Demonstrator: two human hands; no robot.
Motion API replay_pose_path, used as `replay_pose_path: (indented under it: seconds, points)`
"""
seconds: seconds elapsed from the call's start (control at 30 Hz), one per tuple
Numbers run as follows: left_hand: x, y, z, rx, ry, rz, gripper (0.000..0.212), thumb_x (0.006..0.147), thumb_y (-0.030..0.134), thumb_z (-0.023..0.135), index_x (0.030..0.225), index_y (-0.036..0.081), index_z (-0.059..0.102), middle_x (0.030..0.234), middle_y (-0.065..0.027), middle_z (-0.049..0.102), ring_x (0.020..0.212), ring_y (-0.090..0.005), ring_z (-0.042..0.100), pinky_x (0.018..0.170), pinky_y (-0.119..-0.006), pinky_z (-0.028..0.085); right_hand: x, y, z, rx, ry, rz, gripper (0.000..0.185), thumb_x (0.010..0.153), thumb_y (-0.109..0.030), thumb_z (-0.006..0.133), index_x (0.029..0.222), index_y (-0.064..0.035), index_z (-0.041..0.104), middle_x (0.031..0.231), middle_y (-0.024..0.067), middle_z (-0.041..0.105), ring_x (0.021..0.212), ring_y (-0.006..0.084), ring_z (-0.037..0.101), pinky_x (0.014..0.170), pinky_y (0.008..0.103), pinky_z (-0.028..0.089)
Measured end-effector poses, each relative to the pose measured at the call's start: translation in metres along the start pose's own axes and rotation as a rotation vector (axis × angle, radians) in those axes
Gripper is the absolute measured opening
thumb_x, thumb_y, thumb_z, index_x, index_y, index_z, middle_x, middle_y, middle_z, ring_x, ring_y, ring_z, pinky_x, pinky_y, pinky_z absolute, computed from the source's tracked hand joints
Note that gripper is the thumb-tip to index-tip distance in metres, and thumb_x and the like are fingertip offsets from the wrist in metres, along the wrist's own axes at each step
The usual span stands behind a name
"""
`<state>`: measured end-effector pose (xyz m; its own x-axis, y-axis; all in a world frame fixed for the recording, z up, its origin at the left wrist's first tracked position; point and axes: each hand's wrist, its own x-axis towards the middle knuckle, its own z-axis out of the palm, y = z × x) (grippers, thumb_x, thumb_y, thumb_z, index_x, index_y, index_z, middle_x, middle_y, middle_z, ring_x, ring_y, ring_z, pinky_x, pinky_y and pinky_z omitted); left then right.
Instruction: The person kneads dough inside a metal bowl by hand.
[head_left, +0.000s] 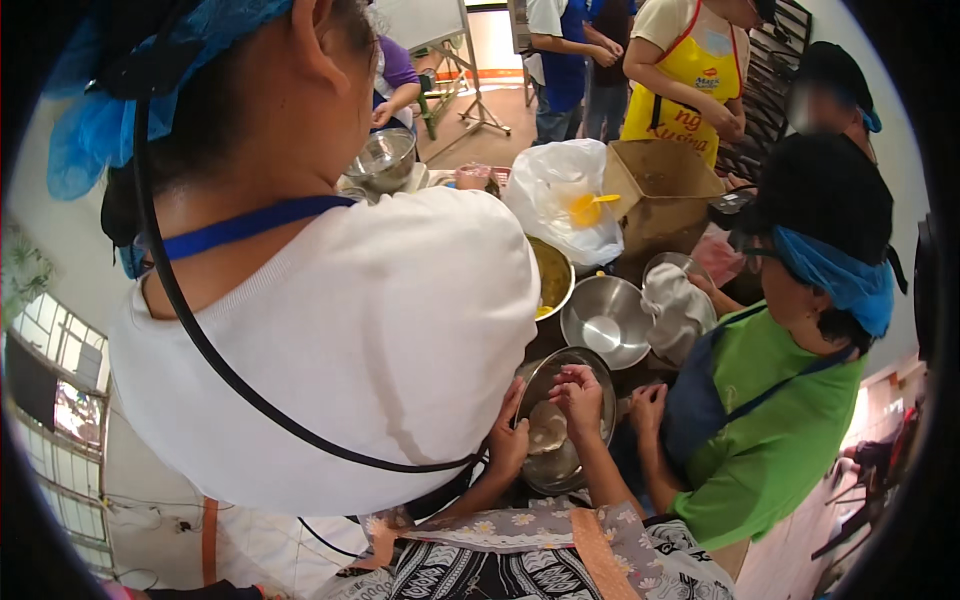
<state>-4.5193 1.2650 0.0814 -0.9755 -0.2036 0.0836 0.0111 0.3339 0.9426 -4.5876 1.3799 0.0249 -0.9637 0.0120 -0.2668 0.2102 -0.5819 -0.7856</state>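
Before me a steel mixing bowl (555, 469) stands tilted, with a lump of pale dough (546, 427) and some liquid or wet residue in it. My left hand (510, 439) grips the bowl's left rim. Above the bowl, near its far right side, my right hand (577, 394) is raised with its fingers loosely curled and apart; nothing shows in it. An empty steel bowl (606, 322) is just beyond. Left of that, a pot or bowl (553, 279) with yellowish contents is partly hidden by a person's white shirt.
A person in a white shirt (322, 337) stands close on the left. At right, a person in green (780, 405) holds a white cloth (675, 307) at another bowl. Farther back are a white plastic bag (559, 172) with a yellow scoop (589, 208) and a cardboard box (664, 176).
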Motion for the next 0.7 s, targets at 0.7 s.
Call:
replay_pose_path:
  seconds: [0.7]
  points:
    - [0.028,0.005,0.013,-0.155,0.101,-0.058,0.073,0.059,-0.015,0.046,0.128,0.007,0.048,0.134,-0.0072,0.045,0.128,-0.0196,0.035,0.106,-0.03,0.024,0.121,-0.09,0.039,-0.072,-0.045,-0.17,0.022,0.08,0.0,0.045,0.099,-0.0009,0.055,0.089,0.0062,0.055,0.065,0.0126,0.056,0.053,0.0242,0.051]
